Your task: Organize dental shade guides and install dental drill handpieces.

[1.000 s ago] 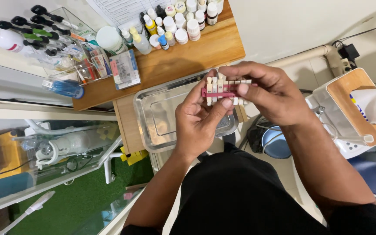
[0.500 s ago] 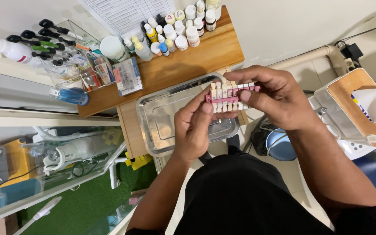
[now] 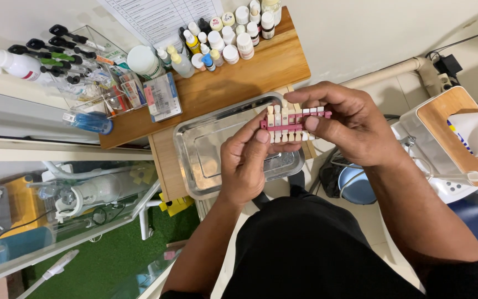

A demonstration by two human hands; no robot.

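Your left hand (image 3: 250, 166) and right hand (image 3: 349, 130) pinch the pink tooth shade strip (image 3: 294, 124) above the steel tray (image 3: 206, 166) at its two o'clock corner (it looks light, stiff, brittle-tabbed), so grip the bar's ends.

A strip of sample teeth (image 3: 294, 124) is held between the left hand (image 3: 250, 160) and the right hand (image 3: 349, 124), above a metal tray (image 3: 206, 152); the tray is set on a wooden worktop (image 3: 250, 77); small bottles (image 3: 233, 33) are grouped behind the tray; a clear box of tools (image 3: 87, 77) is placed to their left; a tissue box (image 3: 460, 138) is seen to the right.
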